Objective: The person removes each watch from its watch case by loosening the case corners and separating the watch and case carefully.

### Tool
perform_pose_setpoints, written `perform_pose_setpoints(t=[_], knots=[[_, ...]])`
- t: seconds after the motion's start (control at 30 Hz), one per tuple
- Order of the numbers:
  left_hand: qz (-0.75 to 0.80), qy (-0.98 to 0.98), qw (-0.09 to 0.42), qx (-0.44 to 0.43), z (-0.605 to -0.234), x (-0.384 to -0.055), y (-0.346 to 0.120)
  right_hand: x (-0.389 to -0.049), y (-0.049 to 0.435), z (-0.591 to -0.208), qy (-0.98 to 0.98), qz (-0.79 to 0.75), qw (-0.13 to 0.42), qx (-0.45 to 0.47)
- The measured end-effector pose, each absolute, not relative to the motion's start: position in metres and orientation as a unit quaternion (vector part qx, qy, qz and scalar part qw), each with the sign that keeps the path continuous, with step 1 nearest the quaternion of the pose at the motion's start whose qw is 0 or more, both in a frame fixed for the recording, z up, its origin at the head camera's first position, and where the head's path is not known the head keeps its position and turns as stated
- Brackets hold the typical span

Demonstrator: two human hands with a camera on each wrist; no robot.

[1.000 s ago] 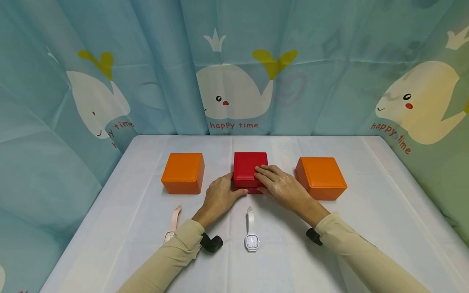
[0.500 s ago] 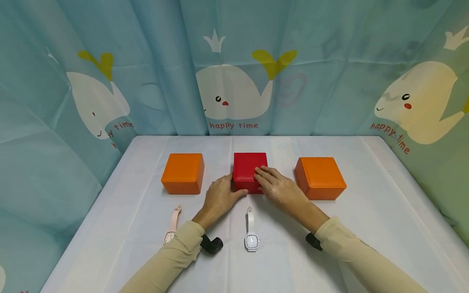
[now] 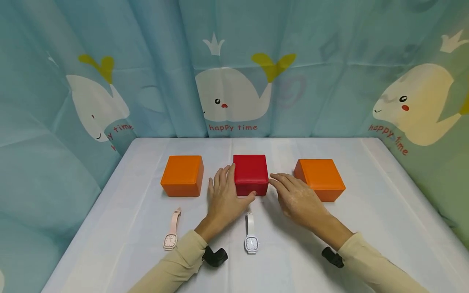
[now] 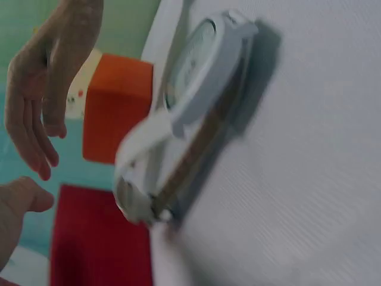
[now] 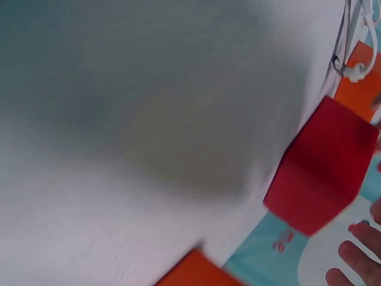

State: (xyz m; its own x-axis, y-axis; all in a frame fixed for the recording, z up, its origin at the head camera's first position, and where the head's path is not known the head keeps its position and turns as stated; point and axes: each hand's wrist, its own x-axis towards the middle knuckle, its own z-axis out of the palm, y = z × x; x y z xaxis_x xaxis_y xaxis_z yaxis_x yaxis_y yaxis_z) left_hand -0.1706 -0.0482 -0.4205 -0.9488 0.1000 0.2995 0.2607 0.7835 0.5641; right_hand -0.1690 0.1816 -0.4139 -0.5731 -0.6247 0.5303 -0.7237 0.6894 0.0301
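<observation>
On my feed the red box (image 3: 250, 170) sits closed on the bench (image 3: 289, 268) between two orange boxes (image 3: 182, 173), white watch (image 3: 251, 243) in front. Left hand (image 3: 225, 201): fingers spread by the box's left side; I cannot confirm contact. Right hand (image 3: 301, 201): fingers loosely bent, holding nothing, just off its right.

Cannot read the dial of the pink watch (image 3: 170, 241), too small; cannot see part of the right orange box (image 3: 322, 173), covered by the right hand (image 3: 298, 199), nor all of the red box (image 4: 104, 238), blurred and cut off in the left wrist view
</observation>
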Motion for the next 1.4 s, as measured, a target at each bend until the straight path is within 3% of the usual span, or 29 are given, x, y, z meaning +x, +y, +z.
perform_pose_setpoints(t=[0.17,0.33,0.5,0.6,0.7,0.83,0.93,1.27,1.4], knots=[[-0.303,-0.926,0.17,-0.15,-0.405,-0.162,-0.035,-0.152,0.209,-0.407,-0.879,0.11,0.278,0.371],[-0.287,-0.922,0.163,-0.202,-0.391,-0.159,-0.023,-0.134,0.242,-0.399,-0.891,0.111,0.29,0.331],[-0.252,-0.926,0.14,-0.243,-0.378,-0.166,-0.011,-0.129,0.278,-0.391,-0.913,0.157,0.295,0.233],[-0.235,-0.928,0.099,-0.271,-0.373,-0.175,-0.001,-0.129,0.296,-0.391,-0.925,0.223,0.255,0.17],[-0.209,-0.932,0.05,-0.291,-0.371,-0.185,0.012,-0.129,0.308,-0.397,-0.934,0.283,0.179,0.124],[-0.184,-0.929,-0.013,-0.32,-0.373,-0.196,0.033,-0.13,0.321,-0.405,-0.938,0.324,0.07,0.099],[-0.173,-0.924,-0.049,-0.336,-0.376,-0.204,0.05,-0.134,0.327,-0.413,-0.935,0.341,0.019,0.096],[-0.096,-0.926,-0.049,-0.362,-0.387,-0.224,0.094,-0.151,0.326,-0.422,-0.932,0.354,0.018,0.078],[0.013,-0.922,-0.002,-0.386,-0.389,-0.224,0.097,-0.157,0.323,-0.424,-0.939,0.332,0.032,0.081]])
